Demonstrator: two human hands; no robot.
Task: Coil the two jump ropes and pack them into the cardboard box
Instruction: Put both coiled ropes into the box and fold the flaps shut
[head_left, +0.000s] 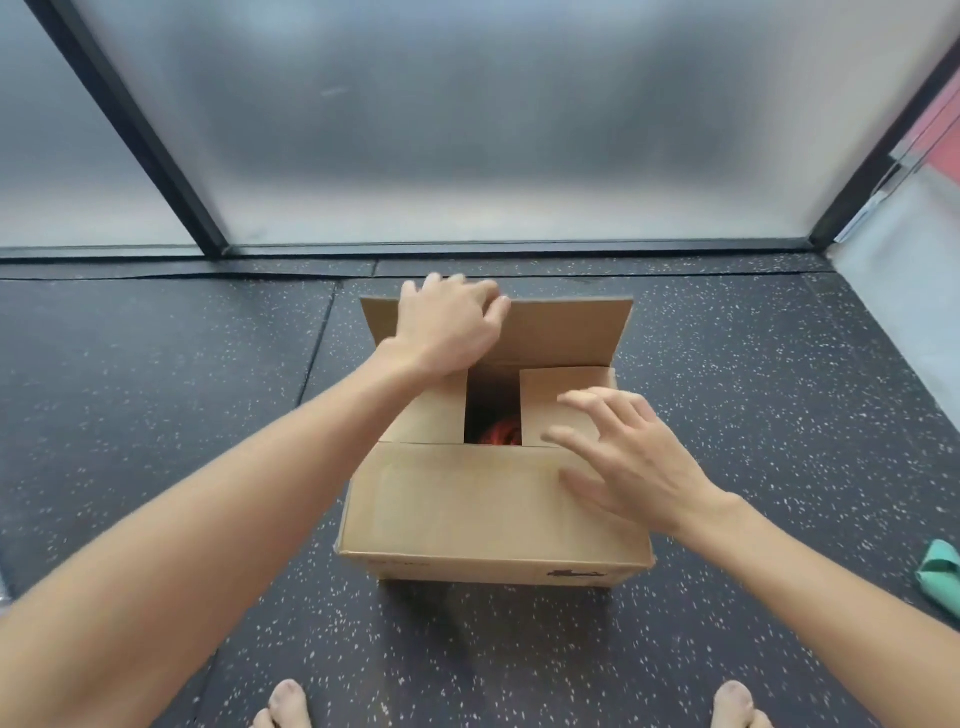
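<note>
A: Step? Closing the box. Left hand grips its far flap; right hand hovers spread, empty, above the near flap.

B: Ropes? Something red inside, likely rope. Next: fold the far flap down.

the cardboard box is plain tan-brown, with a small black mark on its near side. inside its dark opening shows a bit of red-orange rope. the floor is black flecked with white specks. a teal-green thing lies at the right edge. the wall panels are frosted grey, framed in black.
</note>
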